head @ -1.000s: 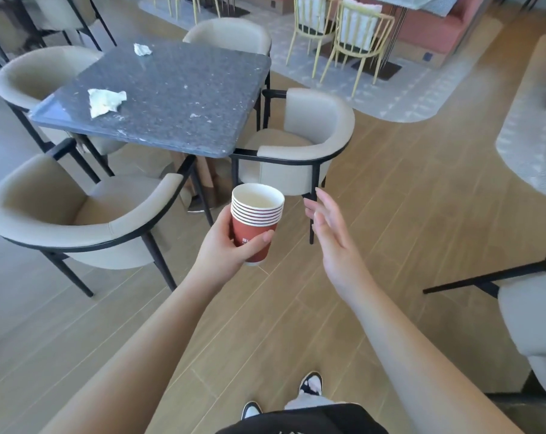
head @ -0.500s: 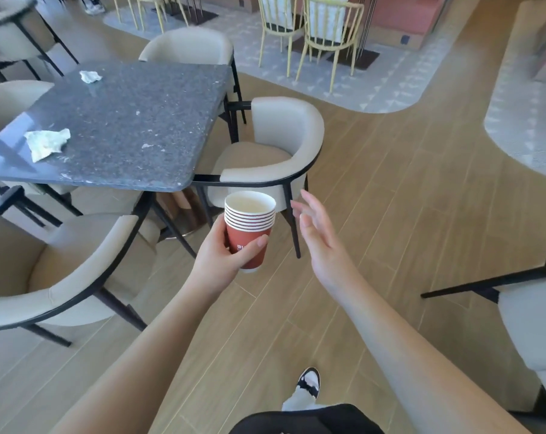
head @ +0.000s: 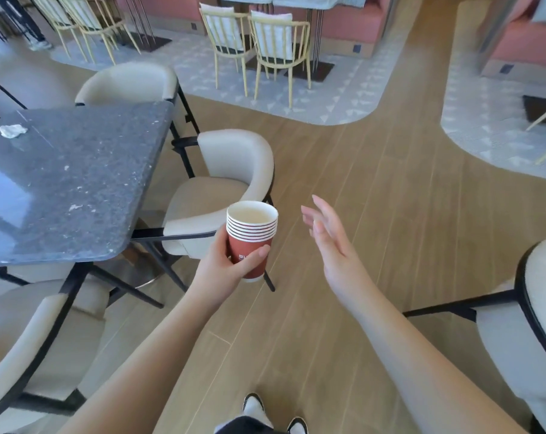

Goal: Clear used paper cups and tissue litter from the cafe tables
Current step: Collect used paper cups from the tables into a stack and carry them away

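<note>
Gripping a stack of red paper cups, the left hand is seen with thumb across the front and fingers curled behind; the stack is held upright in the air over the wooden floor. Beside it, apart, the right hand is held open, fingers loosely extended, touching nothing. Farther left, a crumpled tissue is left near the far edge of the grey table.

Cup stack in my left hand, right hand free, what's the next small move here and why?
Probably turn left and reach the right hand toward the crumpled tissue on the dark stone table. The left hand already grips the stack of red paper cups, the right is open and holds nothing, and that tissue remains on the tabletop.
</note>
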Tool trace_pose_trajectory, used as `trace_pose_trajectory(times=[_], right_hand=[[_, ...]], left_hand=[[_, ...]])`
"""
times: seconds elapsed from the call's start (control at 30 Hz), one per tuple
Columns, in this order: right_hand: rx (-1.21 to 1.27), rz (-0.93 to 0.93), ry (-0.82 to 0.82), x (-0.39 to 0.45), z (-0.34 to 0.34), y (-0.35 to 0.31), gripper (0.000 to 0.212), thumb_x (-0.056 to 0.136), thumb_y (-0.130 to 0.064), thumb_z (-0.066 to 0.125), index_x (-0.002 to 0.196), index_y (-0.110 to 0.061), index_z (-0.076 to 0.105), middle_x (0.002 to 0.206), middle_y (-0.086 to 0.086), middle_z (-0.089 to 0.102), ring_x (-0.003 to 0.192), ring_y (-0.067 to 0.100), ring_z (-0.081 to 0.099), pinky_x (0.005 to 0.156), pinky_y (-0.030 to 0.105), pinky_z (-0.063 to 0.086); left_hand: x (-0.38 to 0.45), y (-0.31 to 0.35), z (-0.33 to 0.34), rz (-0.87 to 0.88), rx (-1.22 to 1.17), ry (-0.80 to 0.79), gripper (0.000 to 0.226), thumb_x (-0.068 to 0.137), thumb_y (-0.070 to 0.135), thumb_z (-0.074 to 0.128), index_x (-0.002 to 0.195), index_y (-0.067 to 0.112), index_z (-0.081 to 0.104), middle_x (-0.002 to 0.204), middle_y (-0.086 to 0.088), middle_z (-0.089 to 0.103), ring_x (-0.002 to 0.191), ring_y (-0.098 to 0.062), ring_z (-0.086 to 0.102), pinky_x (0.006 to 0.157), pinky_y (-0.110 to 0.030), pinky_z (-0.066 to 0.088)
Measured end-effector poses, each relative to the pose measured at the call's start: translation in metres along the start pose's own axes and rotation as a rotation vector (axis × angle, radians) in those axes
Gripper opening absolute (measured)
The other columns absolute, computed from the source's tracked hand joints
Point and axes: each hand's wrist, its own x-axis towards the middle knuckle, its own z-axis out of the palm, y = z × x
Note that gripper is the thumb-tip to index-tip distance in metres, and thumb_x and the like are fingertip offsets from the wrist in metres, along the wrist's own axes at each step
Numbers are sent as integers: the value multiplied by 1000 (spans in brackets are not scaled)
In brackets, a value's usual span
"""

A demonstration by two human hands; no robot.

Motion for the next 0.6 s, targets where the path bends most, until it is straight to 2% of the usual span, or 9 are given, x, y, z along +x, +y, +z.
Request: trace_pose_trajectory(times=[0.1,0.2,0.27,0.33,0.4,0.5,0.6], right_hand=[[-11,17,17,28,-12,5,61,93,-74,38,149,-52,29,148,-28,45,138,-11,38,108,19,30],[-33,33,29,63,-23,15,62,92,-76,37,149,-52,29,148,-29,44,137,-12,39,105,16,32],[-42,53,43,91,-31,21,63,91,-77,37,149,-52,28,148,-29,44,136,-12,39,103,16,33],[-53,65,75,121,-39,24,65,90,-80,36,148,-53,28,148,-29,44,136,-12,39,105,17,32],[-62,61,100,149,-46,25,64,89,-81,37,147,-55,29,147,-30,44,137,-11,40,109,21,32],[-73,59,138,187,-58,28,61,89,-82,38,145,-58,31,145,-31,46,137,-9,41,113,27,32],[-75,81,167,219,-74,30,57,90,-81,37,144,-62,30,144,-33,46,136,-11,41,110,26,33]], left_hand=[[38,0,11,-1,-25,-28,66,68,53,84,127,41,57,118,20,72,109,-1,69,82,-13,54],[82,-1,19,15,-17,-42,55,68,55,84,118,54,60,118,19,73,108,-2,69,82,-15,55],[112,-5,22,13,-34,-48,58,66,56,84,119,50,59,116,20,73,107,-1,69,81,-15,55],[145,-6,22,6,-50,-56,63,65,55,83,122,43,57,114,23,72,105,2,68,80,-13,54],[176,-5,22,5,-34,-44,65,64,58,82,122,45,56,114,26,71,105,4,68,79,-15,55],[223,0,23,7,-16,-57,65,63,60,82,121,47,57,115,23,72,107,0,69,87,-22,55],[268,7,33,25,-8,-97,63,63,60,82,119,49,57,114,24,72,106,2,69,81,-15,55]])
